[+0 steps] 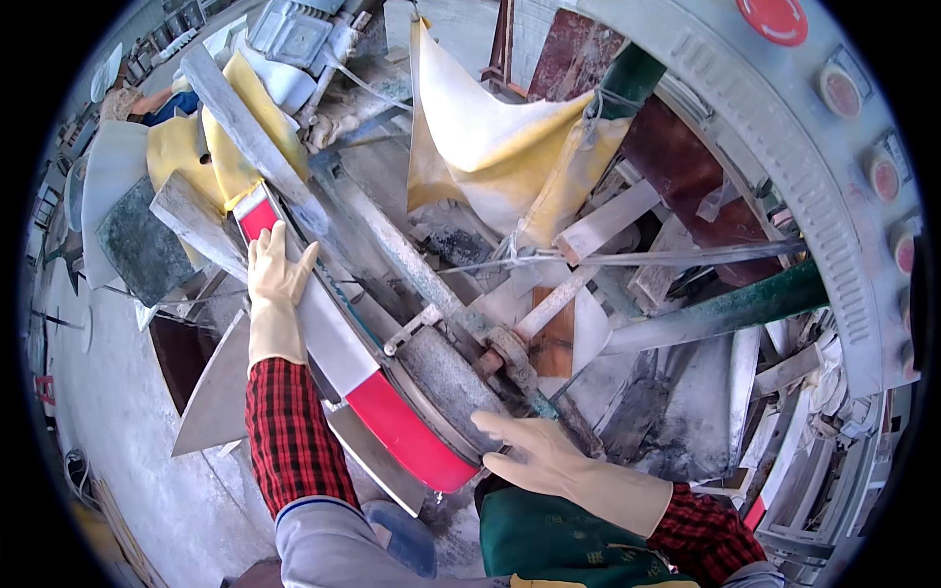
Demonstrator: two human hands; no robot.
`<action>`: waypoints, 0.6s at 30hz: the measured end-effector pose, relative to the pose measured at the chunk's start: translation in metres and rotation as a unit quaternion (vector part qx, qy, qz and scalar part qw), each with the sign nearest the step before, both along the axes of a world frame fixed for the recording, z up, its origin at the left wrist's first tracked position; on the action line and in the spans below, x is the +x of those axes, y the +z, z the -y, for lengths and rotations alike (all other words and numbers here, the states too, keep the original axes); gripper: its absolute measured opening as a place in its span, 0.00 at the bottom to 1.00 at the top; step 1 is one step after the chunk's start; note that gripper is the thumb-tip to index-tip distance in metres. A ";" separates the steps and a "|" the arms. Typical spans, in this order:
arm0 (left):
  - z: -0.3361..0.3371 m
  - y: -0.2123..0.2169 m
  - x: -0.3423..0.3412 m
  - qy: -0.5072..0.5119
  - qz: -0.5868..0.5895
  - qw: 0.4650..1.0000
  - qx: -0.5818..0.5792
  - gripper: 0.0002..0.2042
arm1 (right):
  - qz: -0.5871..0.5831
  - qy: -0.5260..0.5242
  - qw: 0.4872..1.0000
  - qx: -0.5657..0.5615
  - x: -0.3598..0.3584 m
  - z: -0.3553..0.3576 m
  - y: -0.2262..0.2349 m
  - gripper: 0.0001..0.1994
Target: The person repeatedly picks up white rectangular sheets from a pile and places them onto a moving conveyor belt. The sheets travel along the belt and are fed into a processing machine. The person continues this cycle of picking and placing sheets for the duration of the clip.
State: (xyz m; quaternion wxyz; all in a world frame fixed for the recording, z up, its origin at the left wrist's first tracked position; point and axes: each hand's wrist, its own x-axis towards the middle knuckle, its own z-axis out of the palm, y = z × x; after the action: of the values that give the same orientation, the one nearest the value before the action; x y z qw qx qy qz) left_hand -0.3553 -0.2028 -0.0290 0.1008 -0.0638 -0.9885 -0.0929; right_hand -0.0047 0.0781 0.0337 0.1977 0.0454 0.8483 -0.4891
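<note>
A long, slightly curved strip (335, 345) with a white middle and red ends runs from the upper left down to the lower centre. On its far part lies my left hand (277, 279) in a cream rubber glove, fingers stretched and thumb apart. My right hand (559, 461), gloved alike, is beside the strip's near red end (412, 431). Its fingers are extended and slightly parted; whether they touch the strip I cannot tell. Along the strip's right side runs a grey, dusty metal machine bed (446, 377).
A control panel (853, 196) with red buttons curves along the right. Yellow-and-white sheeting (490, 118) hangs over the frame. Wooden planks (250, 137), green pipes (725, 309) and scrap pieces crowd around. A dark slab (147, 240) stands at left; another person (147, 103) is farther back.
</note>
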 end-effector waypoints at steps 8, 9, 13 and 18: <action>-0.040 0.011 0.113 0.027 -0.034 0.999 0.003 0.37 | -0.189 0.001 0.977 0.102 -0.043 0.065 0.003 0.45; -0.044 0.011 0.126 0.028 -0.050 0.998 0.001 0.37 | -0.231 -0.005 0.965 0.125 -0.043 0.073 -0.002 0.47; -0.059 0.010 0.173 0.030 -0.046 0.998 0.010 0.38 | -0.215 0.084 0.952 0.200 -0.031 0.086 -0.015 0.47; -0.072 0.015 0.213 0.027 -0.034 0.999 0.027 0.39 | -0.064 0.161 0.963 0.205 -0.003 0.074 -0.008 0.43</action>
State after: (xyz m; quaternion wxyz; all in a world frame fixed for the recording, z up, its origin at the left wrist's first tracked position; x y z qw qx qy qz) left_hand -0.1422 -0.1313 -0.0144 0.1390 -0.0371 -0.9830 -0.1143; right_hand -0.0073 0.0039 0.0259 0.2052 -0.0835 0.9376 -0.2679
